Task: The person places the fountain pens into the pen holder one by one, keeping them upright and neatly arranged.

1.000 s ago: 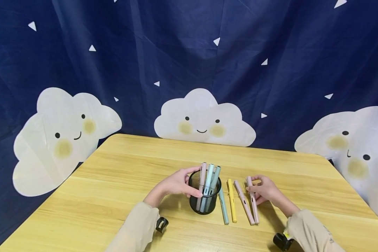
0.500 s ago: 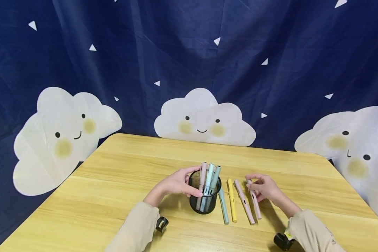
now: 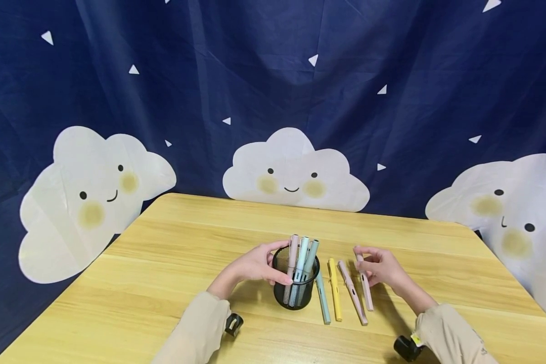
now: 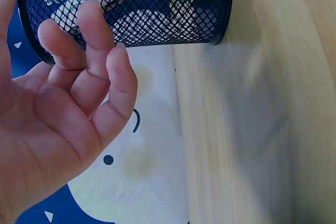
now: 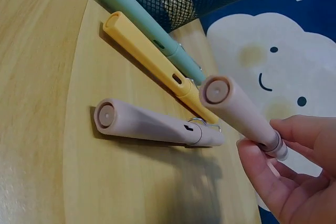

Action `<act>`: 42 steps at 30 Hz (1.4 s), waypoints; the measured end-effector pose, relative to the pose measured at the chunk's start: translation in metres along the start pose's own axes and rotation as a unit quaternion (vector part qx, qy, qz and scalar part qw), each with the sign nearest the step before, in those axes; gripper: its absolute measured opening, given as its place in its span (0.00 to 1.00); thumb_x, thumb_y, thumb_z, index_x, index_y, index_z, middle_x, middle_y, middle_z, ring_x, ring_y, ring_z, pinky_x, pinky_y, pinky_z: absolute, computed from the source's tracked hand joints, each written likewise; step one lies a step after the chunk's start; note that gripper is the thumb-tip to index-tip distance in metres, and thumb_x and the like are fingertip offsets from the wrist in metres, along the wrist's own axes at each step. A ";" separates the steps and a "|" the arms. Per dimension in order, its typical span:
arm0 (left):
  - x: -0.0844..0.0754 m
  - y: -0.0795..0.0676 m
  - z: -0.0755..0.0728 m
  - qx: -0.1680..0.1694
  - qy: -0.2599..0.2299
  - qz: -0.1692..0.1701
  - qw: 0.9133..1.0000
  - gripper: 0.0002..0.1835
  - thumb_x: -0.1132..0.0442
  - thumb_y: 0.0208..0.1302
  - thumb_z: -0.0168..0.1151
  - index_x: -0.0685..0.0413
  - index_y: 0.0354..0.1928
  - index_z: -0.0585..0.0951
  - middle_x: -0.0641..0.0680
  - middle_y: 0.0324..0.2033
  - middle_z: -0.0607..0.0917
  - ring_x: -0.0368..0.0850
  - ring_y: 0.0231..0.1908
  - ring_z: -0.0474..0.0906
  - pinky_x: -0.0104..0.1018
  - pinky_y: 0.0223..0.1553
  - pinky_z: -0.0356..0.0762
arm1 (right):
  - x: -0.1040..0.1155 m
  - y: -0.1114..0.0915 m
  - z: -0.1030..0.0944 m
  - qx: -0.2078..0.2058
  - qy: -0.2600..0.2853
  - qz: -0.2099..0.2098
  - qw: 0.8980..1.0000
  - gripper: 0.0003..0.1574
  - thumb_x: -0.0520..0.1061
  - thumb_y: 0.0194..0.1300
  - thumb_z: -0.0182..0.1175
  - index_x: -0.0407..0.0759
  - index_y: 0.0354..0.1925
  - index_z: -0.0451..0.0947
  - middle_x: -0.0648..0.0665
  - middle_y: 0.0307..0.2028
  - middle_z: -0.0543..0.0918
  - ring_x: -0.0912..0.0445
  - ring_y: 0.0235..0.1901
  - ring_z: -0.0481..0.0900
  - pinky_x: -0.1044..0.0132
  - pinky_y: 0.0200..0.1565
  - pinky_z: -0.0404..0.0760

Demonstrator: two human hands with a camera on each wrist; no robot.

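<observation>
My left hand (image 3: 255, 264) grips a black mesh pen cup (image 3: 306, 300) at its rim, thumb across the near side. Pink, pale mint and grey-green pens (image 3: 311, 255) stand in the cup. In the left wrist view several curled fingers (image 4: 123, 80) lie by the mesh. My right hand (image 3: 385, 269) pinches a pink pen (image 3: 366, 293) near its cap end. The right wrist view shows that pen tilted, its end raised over the table. On the table beside the cup lie a teal pen (image 5: 139, 19), a yellow pen (image 5: 147, 56) and another pink pen (image 5: 142, 124).
The wooden table (image 3: 164, 283) reaches back to a dark blue curtain (image 3: 273, 76) with cloud faces. A black device (image 3: 233, 324) sits by the left cuff, and another black device (image 3: 407, 349) by the right cuff.
My right hand has raised the pink pen from beside the other pink one, moving slightly up and away in the head view. The left hand and the cup have stayed put.
</observation>
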State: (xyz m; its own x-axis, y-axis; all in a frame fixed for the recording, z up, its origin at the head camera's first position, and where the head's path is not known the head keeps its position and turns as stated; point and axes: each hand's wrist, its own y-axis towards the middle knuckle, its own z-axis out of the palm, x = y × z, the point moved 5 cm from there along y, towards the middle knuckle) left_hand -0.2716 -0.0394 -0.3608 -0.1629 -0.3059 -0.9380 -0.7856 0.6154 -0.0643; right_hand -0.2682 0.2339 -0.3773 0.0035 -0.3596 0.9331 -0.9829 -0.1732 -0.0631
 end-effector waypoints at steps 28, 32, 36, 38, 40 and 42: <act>0.001 0.001 0.000 0.001 -0.001 -0.002 1.000 0.48 0.65 0.43 0.72 0.54 0.67 0.56 0.54 0.15 0.72 0.46 0.16 0.74 0.32 0.20 0.70 | 0.024 -0.002 0.003 -0.043 0.039 -0.046 0.997 0.31 0.33 0.59 0.55 0.25 0.59 0.60 0.39 0.33 0.76 0.58 0.25 0.74 0.61 0.25 0.80; 0.000 0.000 0.000 0.000 -0.003 -0.003 1.000 0.48 0.66 0.43 0.72 0.54 0.67 0.56 0.54 0.15 0.72 0.46 0.15 0.74 0.31 0.20 0.68 | 0.028 -0.001 0.004 -0.052 0.057 -0.054 0.996 0.31 0.32 0.59 0.55 0.25 0.59 0.60 0.40 0.33 0.76 0.59 0.26 0.74 0.61 0.25 0.80; 0.000 0.001 0.000 0.001 -0.005 -0.003 1.000 0.48 0.66 0.43 0.72 0.54 0.67 0.56 0.54 0.15 0.72 0.45 0.15 0.74 0.31 0.20 0.68 | 0.032 -0.001 0.006 -0.057 0.074 -0.058 0.994 0.30 0.32 0.59 0.54 0.25 0.59 0.59 0.41 0.32 0.75 0.59 0.25 0.73 0.62 0.24 0.80; 0.001 0.001 0.000 0.002 -0.007 -0.003 1.000 0.48 0.66 0.43 0.72 0.54 0.67 0.56 0.54 0.15 0.72 0.45 0.15 0.73 0.31 0.20 0.69 | 0.034 -0.002 0.006 -0.061 0.081 -0.062 0.993 0.30 0.31 0.58 0.54 0.25 0.59 0.59 0.42 0.32 0.75 0.59 0.25 0.74 0.62 0.24 0.80; 0.001 0.001 0.000 0.002 -0.008 -0.003 1.000 0.48 0.66 0.43 0.72 0.54 0.67 0.56 0.54 0.15 0.72 0.45 0.15 0.73 0.32 0.21 0.70 | 0.036 -0.002 0.007 -0.065 0.087 -0.065 0.992 0.31 0.31 0.58 0.54 0.25 0.59 0.59 0.42 0.32 0.75 0.59 0.25 0.74 0.63 0.24 0.80; 0.001 0.001 0.000 0.001 -0.007 -0.002 1.000 0.48 0.66 0.43 0.72 0.55 0.67 0.57 0.54 0.15 0.72 0.45 0.15 0.74 0.33 0.21 0.70 | 0.038 -0.002 0.008 -0.069 0.090 -0.070 0.991 0.31 0.31 0.59 0.54 0.25 0.59 0.59 0.42 0.32 0.75 0.59 0.25 0.76 0.63 0.25 0.80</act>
State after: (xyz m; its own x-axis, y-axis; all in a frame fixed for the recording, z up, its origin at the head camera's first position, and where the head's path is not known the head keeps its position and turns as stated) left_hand -0.2723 -0.0393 -0.3620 -0.1516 -0.2983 -0.9424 -0.7848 0.6159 -0.0687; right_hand -0.2652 0.2134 -0.3444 0.1200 -0.1693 0.9782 -0.9910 -0.0786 0.1080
